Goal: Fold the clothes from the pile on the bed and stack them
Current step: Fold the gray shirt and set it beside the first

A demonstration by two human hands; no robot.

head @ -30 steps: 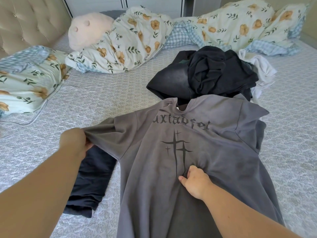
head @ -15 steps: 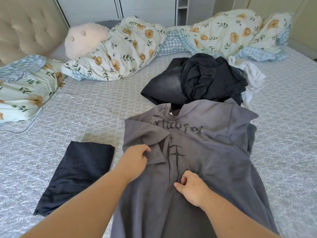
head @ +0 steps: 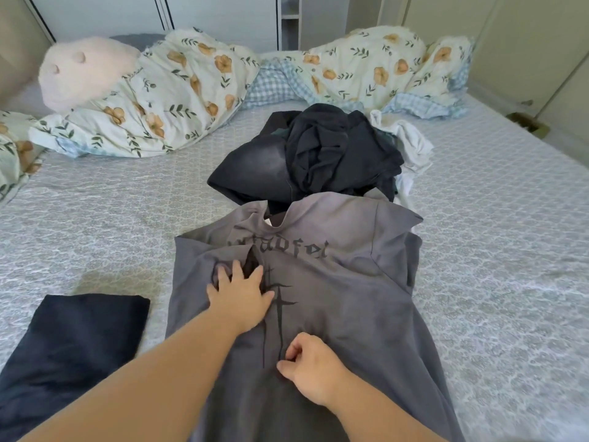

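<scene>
A grey T-shirt (head: 344, 298) with dark gothic lettering and a cross print lies spread on the bed in front of me, its left sleeve folded in over the chest. My left hand (head: 239, 295) lies flat on that folded sleeve with fingers spread. My right hand (head: 310, 366) rests lower on the shirt's middle, fingers curled and pinching the cloth. Behind the shirt sits the pile of dark clothes (head: 312, 157) with a white garment (head: 411, 145) at its right side. A folded navy garment (head: 70, 352) lies flat to the left of the shirt.
The bed (head: 497, 250) has a pale patterned cover. A floral duvet (head: 178, 100) is bunched along the far side, with a pink plush toy (head: 83, 71) on it. A floral pillow (head: 12, 148) lies at the far left. Closet doors stand behind.
My left hand carried the shirt's left sleeve from out at the side in over the chest, let go of it and now lies flat on it. The navy garment underneath came into view.
</scene>
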